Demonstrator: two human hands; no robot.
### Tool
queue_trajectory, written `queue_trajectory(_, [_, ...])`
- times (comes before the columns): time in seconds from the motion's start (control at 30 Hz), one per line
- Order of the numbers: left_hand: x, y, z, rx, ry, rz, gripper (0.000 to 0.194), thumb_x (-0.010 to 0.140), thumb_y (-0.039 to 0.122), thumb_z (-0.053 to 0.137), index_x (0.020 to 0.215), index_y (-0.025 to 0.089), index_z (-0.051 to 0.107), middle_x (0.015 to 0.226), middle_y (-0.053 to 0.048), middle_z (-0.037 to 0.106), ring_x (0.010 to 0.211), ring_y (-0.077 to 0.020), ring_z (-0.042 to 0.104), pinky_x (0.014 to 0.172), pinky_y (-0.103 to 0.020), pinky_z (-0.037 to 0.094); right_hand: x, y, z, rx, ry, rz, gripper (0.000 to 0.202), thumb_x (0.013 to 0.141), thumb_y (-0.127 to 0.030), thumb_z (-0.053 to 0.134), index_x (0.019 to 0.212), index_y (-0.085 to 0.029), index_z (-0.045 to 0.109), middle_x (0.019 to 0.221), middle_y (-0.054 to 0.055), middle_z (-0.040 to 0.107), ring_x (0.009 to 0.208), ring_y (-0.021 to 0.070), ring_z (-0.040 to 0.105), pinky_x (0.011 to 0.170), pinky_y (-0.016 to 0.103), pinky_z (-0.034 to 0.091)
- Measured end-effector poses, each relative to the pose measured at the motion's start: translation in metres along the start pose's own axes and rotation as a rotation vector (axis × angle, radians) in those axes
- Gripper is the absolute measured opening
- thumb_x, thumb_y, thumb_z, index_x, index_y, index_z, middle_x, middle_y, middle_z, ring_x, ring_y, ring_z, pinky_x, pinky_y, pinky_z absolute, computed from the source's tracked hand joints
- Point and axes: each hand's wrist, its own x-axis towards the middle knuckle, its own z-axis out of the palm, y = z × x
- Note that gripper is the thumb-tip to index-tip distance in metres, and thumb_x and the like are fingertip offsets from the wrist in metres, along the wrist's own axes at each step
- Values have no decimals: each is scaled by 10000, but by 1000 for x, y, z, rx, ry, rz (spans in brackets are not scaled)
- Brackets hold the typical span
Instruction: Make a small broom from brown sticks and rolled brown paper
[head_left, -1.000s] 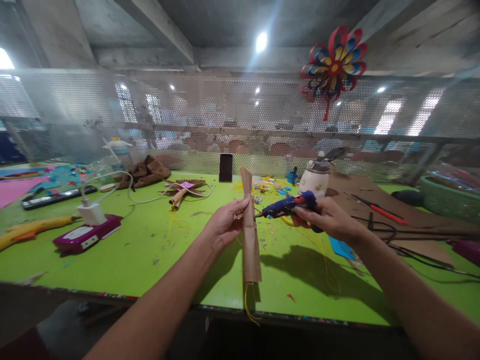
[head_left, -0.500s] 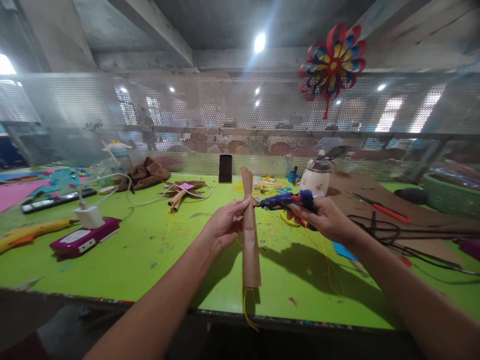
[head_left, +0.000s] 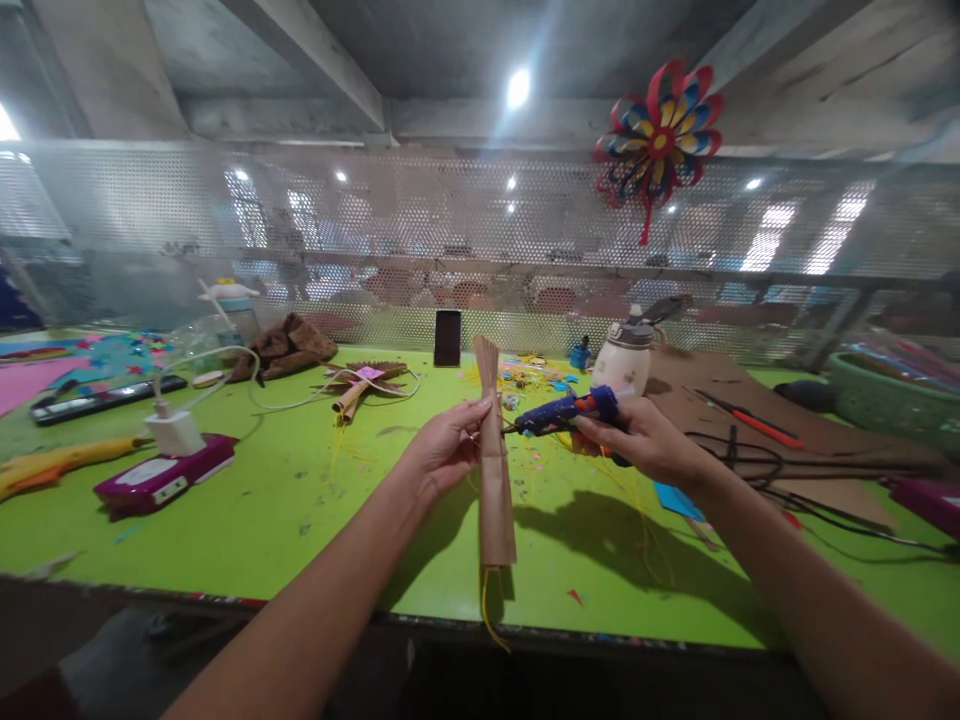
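Observation:
A folded brown paper piece (head_left: 496,490) stands in the middle, narrow near its top, with a yellow string (head_left: 489,612) hanging from its lower end. My left hand (head_left: 448,445) pinches it at the narrow part from the left side. In my right hand (head_left: 643,436) is a dark blue glue gun (head_left: 568,410), its nozzle pointing left at the paper's right edge, just below my left fingertips. Whether the nozzle touches the paper is too small to tell.
On the green table (head_left: 285,540) lie a purple power strip (head_left: 165,475), a yellow glue gun (head_left: 71,462) and a folded paper piece (head_left: 356,385). Behind are a phone (head_left: 448,338) and a white bottle (head_left: 624,358). Black cables (head_left: 757,465) cross brown cardboard (head_left: 697,385) at right.
The glue gun's nozzle has moved slightly down along the paper's right edge. The view has shifted a little; my left hand still holds the paper.

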Motion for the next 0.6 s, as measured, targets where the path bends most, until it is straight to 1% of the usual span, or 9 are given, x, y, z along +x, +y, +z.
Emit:
queue_trajectory(0.13, [-1,-1,0,3,-9,0,278,615,170,787,867,131,676,687,-18,583,603,-117,531,586,-254,468,1,2,3,-16,118,-5,395,871,-472,499,725,-128,625,628,39,575,571,124,502,511,249,391])
queue_trajectory(0.2, [-1,-1,0,6,-17,-2,266,624,180,784,861,133,672,686,-18,579,598,-118,532,582,-258,467,2,3,4,-22,133,-12,388,870,-465,502,730,-125,626,636,42,576,569,122,496,507,249,392])
queue_trajectory(0.37, [0,-1,1,-10,33,24,134,712,159,717,831,156,657,665,-7,571,565,-101,519,565,-243,464,0,3,6,-52,105,-43,399,867,-482,494,700,-138,608,597,18,517,540,108,435,485,246,350])
queue_trajectory(0.5, [1,0,1,-19,65,37,109,718,153,712,795,157,636,658,-9,585,558,-96,519,551,-227,460,-1,0,4,-68,45,-47,416,868,-496,482,663,-147,581,566,-8,443,518,94,361,466,245,288])
queue_trajectory(0.6, [2,0,0,-10,57,30,99,728,165,706,794,159,631,649,-11,584,562,-101,520,550,-228,460,-2,-2,2,-63,6,-42,425,870,-509,472,667,-152,578,548,-20,411,502,89,331,456,245,264])
